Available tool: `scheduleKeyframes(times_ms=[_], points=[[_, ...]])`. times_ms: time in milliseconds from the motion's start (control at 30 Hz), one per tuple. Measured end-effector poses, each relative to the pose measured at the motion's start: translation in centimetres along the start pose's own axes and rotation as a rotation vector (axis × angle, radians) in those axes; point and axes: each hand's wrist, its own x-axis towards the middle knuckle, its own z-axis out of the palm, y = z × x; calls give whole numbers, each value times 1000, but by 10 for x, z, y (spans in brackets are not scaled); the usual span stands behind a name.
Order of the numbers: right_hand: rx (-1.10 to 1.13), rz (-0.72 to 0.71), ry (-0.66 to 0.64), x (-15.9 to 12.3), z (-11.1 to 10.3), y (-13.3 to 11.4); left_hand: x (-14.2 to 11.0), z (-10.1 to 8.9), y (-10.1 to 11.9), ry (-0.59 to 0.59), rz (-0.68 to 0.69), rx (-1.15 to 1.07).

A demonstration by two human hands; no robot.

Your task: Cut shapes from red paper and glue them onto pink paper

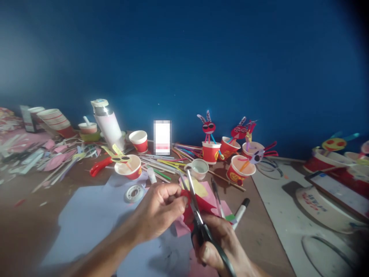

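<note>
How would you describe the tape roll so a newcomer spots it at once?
Find the blue-grey paper on the brown table. Near its far edge, left of the left hand, lies the tape roll: a flat, pale ring, unlike the taller cups beyond.

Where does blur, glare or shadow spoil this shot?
Head view: left side smeared, including the paper scraps; hazy glow around the bottle; soft shadows across the bluish paper; right corners dark; one bright patch pixelated.
</note>
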Motion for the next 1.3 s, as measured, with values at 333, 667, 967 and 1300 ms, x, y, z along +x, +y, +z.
scheduleKeyframes(times_ms=[333,667,967,1300], points=[[-33,-88,-50,1,-4,11,-1,-4,1,-59,-14,-22],[59,-15,-56,-3,-2,15,-2,-11,-10,-134,-59,-128],[-35,47,-27,-4,-3,11,-1,-15,-8,-202,-128,-274],[-125,37,-3,-6,-5,13,2,-19,-4,-226,-111,-167]])
